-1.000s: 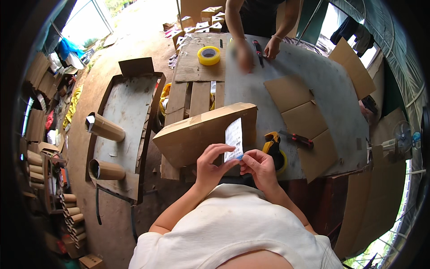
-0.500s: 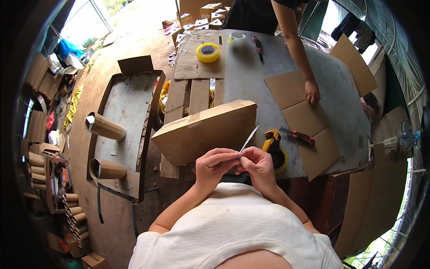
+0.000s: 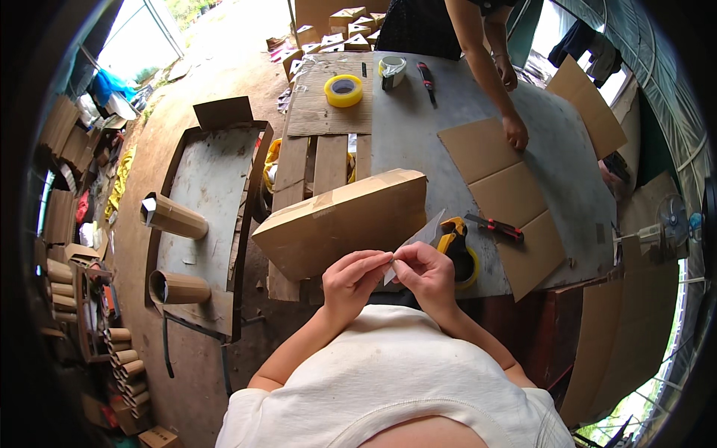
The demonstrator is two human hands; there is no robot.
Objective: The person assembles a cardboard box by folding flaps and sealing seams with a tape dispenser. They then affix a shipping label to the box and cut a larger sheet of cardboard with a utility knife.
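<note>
Low in front of my chest, both hands meet fingertip to fingertip at a thin, pale, see-through sheet (image 3: 427, 230). My left hand (image 3: 351, 278) pinches at its near left edge, fingers pressed together. My right hand (image 3: 427, 275) has thumb and forefinger closed on the same edge. The sheet sticks up and to the right past my right hand; its lower part is partly hidden by the fingers. Just beyond my hands lies a closed, taped cardboard box (image 3: 340, 220), tilted on the table edge. A yellow tape dispenser (image 3: 448, 243) stands right beside my right hand.
A red-and-black box cutter (image 3: 499, 227) lies on flattened cardboard (image 3: 511, 198). A co-worker's hand (image 3: 515, 133) rests on that cardboard's far end. Farther off are a yellow tape roll (image 3: 343, 90), a clear tape roll (image 3: 391, 71) and another cutter (image 3: 427, 82). Cardboard tubes (image 3: 179, 287) stand left.
The sheet has turned from nearly edge-on to showing its broad face, leaning farther right. My hands stay close together. The co-worker's second hand has come into view.
</note>
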